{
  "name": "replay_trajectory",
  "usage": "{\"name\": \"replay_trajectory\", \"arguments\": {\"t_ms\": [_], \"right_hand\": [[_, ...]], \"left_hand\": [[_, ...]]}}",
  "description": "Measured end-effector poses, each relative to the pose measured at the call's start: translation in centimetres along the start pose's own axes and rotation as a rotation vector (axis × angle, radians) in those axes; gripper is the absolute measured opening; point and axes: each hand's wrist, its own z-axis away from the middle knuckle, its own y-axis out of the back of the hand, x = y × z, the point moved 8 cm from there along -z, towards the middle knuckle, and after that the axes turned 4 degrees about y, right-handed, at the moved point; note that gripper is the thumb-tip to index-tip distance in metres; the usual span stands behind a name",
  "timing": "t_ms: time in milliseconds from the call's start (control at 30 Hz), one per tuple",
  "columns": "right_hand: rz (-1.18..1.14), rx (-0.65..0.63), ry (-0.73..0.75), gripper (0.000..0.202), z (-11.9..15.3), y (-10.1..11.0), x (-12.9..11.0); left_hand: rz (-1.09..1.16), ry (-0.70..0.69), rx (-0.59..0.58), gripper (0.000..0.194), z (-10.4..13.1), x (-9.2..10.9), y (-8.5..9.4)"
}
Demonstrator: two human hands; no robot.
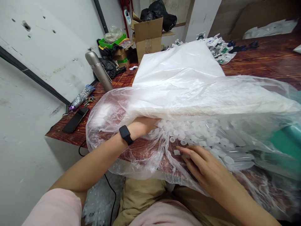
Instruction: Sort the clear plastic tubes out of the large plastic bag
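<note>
Many small translucent white plastic caps or rings (188, 131) lie heaped on the table beneath and within a large clear plastic bag (145, 163). My left hand (147, 124), its wrist wearing a black smartwatch (126, 135), reaches into the left end of the heap. Its fingertips are hidden by the bag's folds and the pieces. At the front edge of the heap is my right hand (201, 161), palm down, with fingers extended and slightly apart. A small white piece (176, 152) lies beside its fingertips. Longer translucent tubes (241, 158) lie right of the heap.
A white sheet-like stack (178, 66) lies behind the bag. A steel bottle (100, 72), a phone (75, 120), keys (88, 100) and a folded umbrella (82, 95) are at left. A cardboard box (148, 36) stands behind; something teal (288, 144) is at right.
</note>
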Motion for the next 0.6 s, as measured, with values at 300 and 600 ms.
{"name": "replay_trajectory", "arguments": {"t_ms": [300,600], "right_hand": [[-0.198,0.207,-0.218,0.026,0.8,3.5,0.7],[-0.310,0.182,-0.151,0.030,0.4,4.7,-1.9]], "left_hand": [[0.268,-0.077,-0.091,0.024,5.8,5.9,0.4],[0.669,-0.135,-0.014,0.027,9.6,7.6,0.0]]}}
